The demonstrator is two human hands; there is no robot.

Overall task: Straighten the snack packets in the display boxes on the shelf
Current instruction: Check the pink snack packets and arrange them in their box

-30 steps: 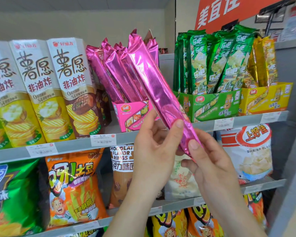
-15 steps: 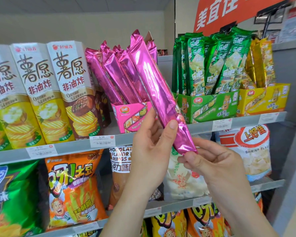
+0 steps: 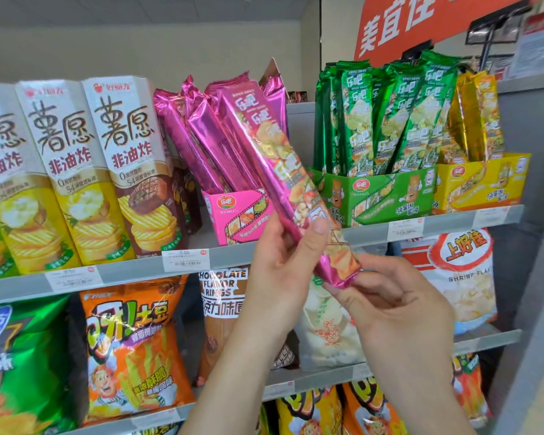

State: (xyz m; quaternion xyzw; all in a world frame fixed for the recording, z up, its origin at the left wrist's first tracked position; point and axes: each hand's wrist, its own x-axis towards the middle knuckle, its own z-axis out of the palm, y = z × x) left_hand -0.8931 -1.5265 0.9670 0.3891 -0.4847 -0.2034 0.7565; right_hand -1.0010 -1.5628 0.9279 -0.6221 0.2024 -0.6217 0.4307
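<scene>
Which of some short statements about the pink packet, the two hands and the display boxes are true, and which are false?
1. Both hands hold the pink packet. True: left hand, right hand.
2. The packet's printed face shows. True.
3. The held packet stands inside the pink box. False: it is out in front of it, tilted.
4. The green box is left of the pink box. False: it is to the right.
</scene>
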